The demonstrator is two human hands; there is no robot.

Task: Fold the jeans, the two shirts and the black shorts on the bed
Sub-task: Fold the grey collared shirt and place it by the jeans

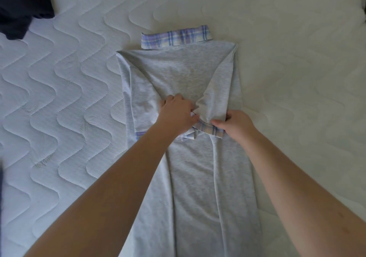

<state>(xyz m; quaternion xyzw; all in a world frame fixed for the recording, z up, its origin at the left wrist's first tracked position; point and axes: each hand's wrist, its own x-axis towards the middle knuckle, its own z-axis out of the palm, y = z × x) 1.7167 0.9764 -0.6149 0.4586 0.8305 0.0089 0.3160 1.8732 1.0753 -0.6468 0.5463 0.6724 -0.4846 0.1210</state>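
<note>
Bed [65, 102] with a white wave-quilted cover carries one grey shirt [190, 177] in front of you, lying flat with its back side up. Its long axis runs straight away from you: the plaid collar [176, 37] points to the far side, and the body stretches back toward you between your forearms. Both sides are turned inward so the shirt forms a narrow strip, and two short sleeves with plaid cuffs meet near the middle. Your left hand [176, 114] rests knuckles-up on the left folded sleeve, its fingers curled down into the grey fabric where the two sleeves meet; whether they truly pinch it, you cannot tell from this angle. Your right hand [235, 124] holds the right sleeve at its plaid cuff [210, 130], thumb on top and fingers tucked round the edge. One dark navy or black garment [21, 5] lies crumpled at the far left corner, well apart from the shirt; which piece it is cannot be told. No container shows on the bed.
</note>
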